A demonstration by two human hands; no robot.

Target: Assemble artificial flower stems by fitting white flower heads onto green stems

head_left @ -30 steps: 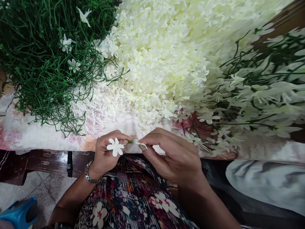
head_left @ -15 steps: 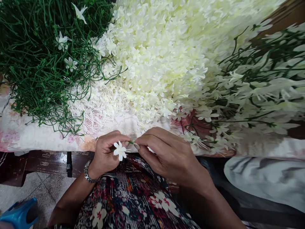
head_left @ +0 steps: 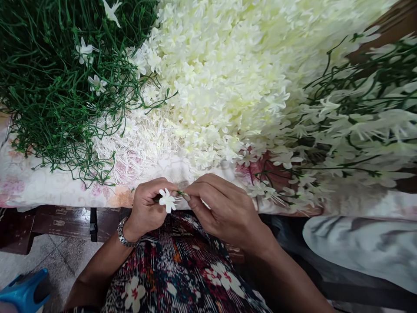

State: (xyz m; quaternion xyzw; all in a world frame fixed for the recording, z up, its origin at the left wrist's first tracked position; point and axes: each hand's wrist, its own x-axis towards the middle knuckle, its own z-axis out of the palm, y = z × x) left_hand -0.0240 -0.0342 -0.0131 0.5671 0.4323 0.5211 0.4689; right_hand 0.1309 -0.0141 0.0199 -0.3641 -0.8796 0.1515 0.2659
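Observation:
My left hand [head_left: 148,208] is closed in a pinch on a small white artificial flower [head_left: 167,200] with a thin green stem, held just in front of the table's near edge. My right hand [head_left: 221,208] is also closed, its fingertips pinching the stem end right beside the flower, touching the left fingertips. A metal watch sits on my left wrist. Both hands hover over my lap, which is covered in dark floral cloth [head_left: 182,274].
A big heap of loose cream flower heads [head_left: 228,74] fills the table's middle. Tangled green stems [head_left: 55,87] lie at the left, white stamen pieces [head_left: 137,143] between them, finished flower sprays [head_left: 352,126] at the right. A blue object [head_left: 22,293] sits on the floor, lower left.
The flower has shifted right along the stem toward my right fingertips, and both hands have drawn slightly closer together.

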